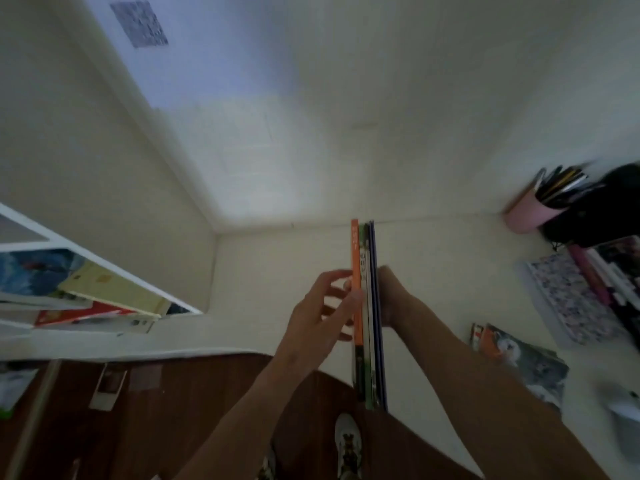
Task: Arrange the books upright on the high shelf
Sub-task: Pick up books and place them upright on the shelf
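Nearest: shoe [347,441] on brown floor [173,410], bottom of frame; both forearms reach up and forward to the white shelf [277,271].
Books [367,313] stand upright on the shelf, spines toward camera, far end near the back wall [346,116]; orange spine on the left, green and white in the middle, blue on the right; the near ends overhang the shelf edge.
Left hand [323,313] flat against the orange side, fingers straight and spread, pressing, not curled.
Right hand [389,292] against the blue side; fingers hidden behind the books, so can't tell how they lie.
Right of that, well apart: magazines [519,355] flat on the shelf; patterned pad [568,299] further back; pink cup [535,213] of pens in the far corner, blurred.
Left: a lower shelf [104,268] with leaning books [86,289].
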